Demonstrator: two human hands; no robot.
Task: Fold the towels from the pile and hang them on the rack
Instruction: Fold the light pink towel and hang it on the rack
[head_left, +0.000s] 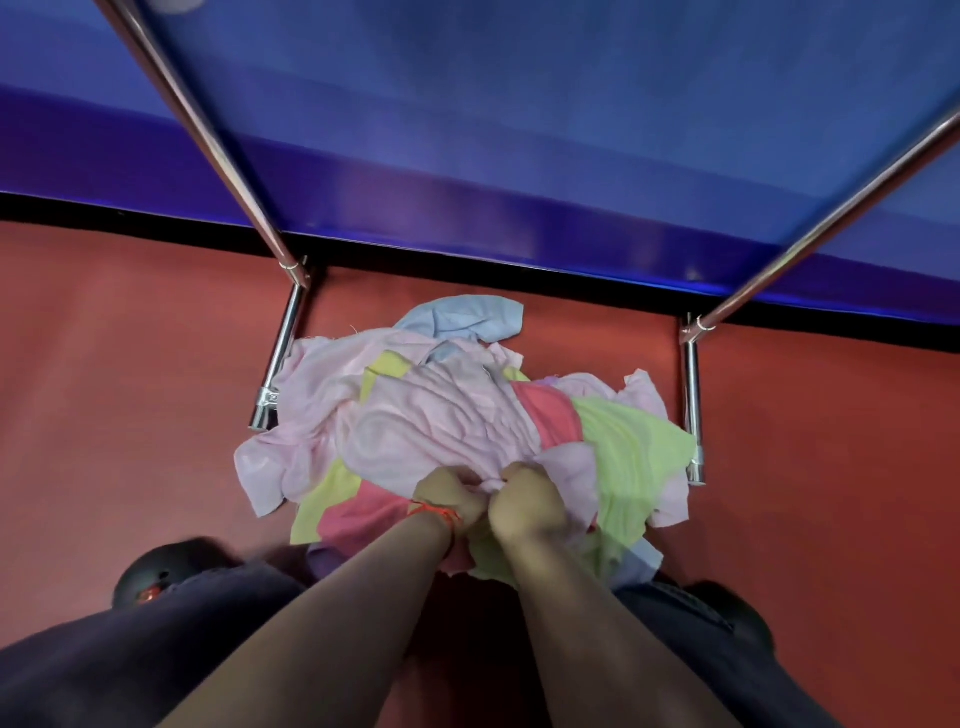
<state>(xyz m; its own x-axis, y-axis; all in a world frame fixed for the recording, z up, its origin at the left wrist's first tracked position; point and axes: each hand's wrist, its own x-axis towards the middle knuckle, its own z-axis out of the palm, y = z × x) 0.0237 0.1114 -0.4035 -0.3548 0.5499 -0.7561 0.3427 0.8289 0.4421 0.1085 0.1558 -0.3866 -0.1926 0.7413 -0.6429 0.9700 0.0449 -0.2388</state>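
Note:
A pile of towels (613, 447) in pink, yellow-green, coral and light blue lies on the red floor between the feet of a metal rack (283, 343). On top sits a crumpled light pink towel (441, 421). My left hand (449, 496), with an orange thread at the wrist, and my right hand (524, 506) are side by side at the towel's near edge, both gripping bunched pink cloth. The rack's two shiny uprights slant up toward the top corners; its hanging bar is out of view.
A blue wall (519, 130) with a black skirting strip rises right behind the rack. The right rack foot (693, 395) stands beside the pile. My dark trouser legs and black shoes (156, 577) flank the pile's near side. Bare red floor (119, 364) spreads left and right.

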